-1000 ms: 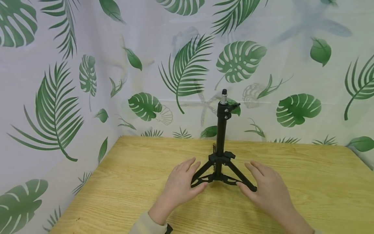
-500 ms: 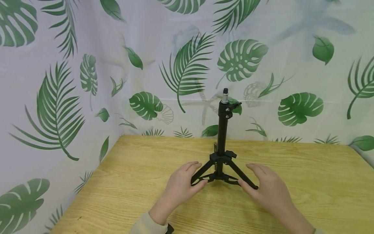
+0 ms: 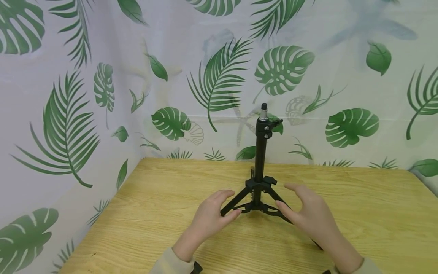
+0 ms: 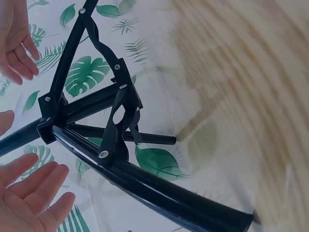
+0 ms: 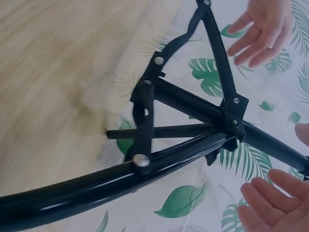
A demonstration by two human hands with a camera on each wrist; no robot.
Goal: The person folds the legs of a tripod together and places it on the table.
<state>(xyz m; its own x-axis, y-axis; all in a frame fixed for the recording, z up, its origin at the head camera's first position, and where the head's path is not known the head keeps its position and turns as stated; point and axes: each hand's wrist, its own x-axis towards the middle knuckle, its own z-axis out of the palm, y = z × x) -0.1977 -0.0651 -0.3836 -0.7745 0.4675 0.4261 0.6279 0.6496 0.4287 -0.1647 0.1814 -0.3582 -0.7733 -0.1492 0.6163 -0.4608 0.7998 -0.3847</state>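
Note:
A black tripod stand (image 3: 261, 156) stands upright on the wooden table with its legs spread, a silver stud with a black tip on top. In the head view my left hand (image 3: 210, 217) is beside the left leg (image 3: 234, 201), fingers extended and thumb apart. My right hand (image 3: 313, 213) lies by the right leg and hides part of it; the leg's lower end shows past the wrist. In the left wrist view my left hand (image 4: 29, 198) is clear of the black tubes. The right wrist view has my right hand (image 5: 275, 203) apart from them too. Neither hand grips anything.
The wooden table (image 3: 154, 213) reaches back to a white curtain (image 3: 164, 87) printed with green leaves, which also runs down the left side. A small knob (image 3: 275, 123) juts from the stand's upper collar.
My right hand has shifted slightly left and up, and the lower end of the right leg now shows past its wrist. My left hand has barely moved. The stand stays upright.

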